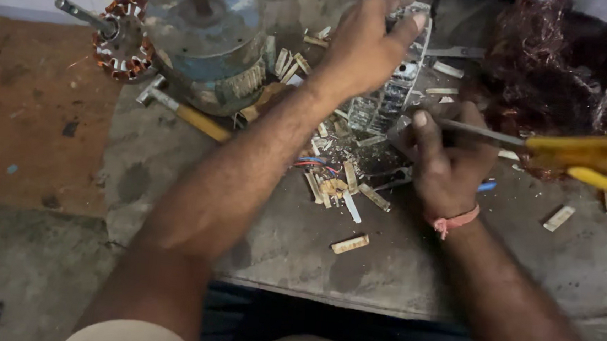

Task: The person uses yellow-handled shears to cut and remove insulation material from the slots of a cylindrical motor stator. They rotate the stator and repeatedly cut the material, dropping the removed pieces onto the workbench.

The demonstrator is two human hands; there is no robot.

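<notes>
We find the left hand (366, 43) laid over the top of a stripped stator core (393, 84), fingers curled together and clamped on its upper rim; we judge the grip is there to keep the ring standing on edge and steady while it is worked on. The core stands near the middle of the stone slab (277, 247), its slotted inner face turned toward the right hand (447, 159). That hand is closed in a fist round the shaft of a yellow-handled screwdriver (582, 158), thumb pressed along the metal near the tip, which meets the lower edge of the core; the handle juts out to the right, so the tool lies almost level, a hold that suits prying at the slots. A red thread band (457, 220) circles the right wrist. Pale insulation strips (348, 188) litter the slab just below the core, with one lying apart (349, 243) nearer the slab's front edge, and red and blue wire ends (314, 164) show beside the left forearm. Behind the left arm rests a grey motor housing (206, 35) with a wound rotor piece (120, 37) just beside it, and a hammer (179, 108) lies against the housing. A tangle of copper wire (560, 60) is heaped at the far right
</notes>
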